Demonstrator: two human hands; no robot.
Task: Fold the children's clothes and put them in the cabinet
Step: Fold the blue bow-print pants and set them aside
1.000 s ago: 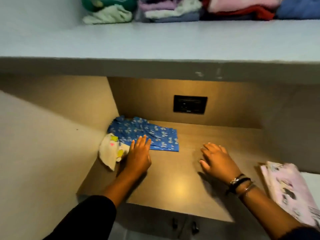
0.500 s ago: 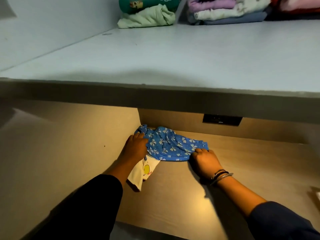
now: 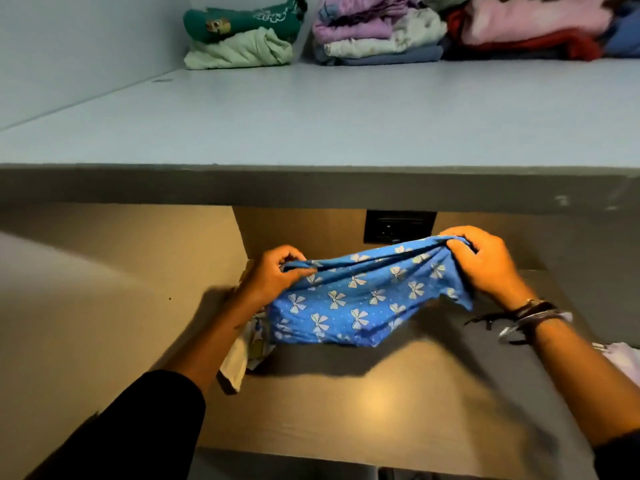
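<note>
Hands up now: left hand (image 3: 273,277) and right hand (image 3: 481,263) pinch the blue bow-print garment (image 3: 360,306), lifted off the wooden shelf (image 3: 346,403) — probably refolding.

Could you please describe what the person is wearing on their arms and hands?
The left arm has a black long sleeve pushed up the forearm. The right wrist carries dark cord bracelets and a silver bangle; a dark blue sleeve shows at the edge. Both hands are bare.

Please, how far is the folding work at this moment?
Done: folded piles sit at the back of the upper shelf. In hand: the left hand and right hand hold up the blue bow-print garment, not yet folded. Left: the cream garment below it.
</note>
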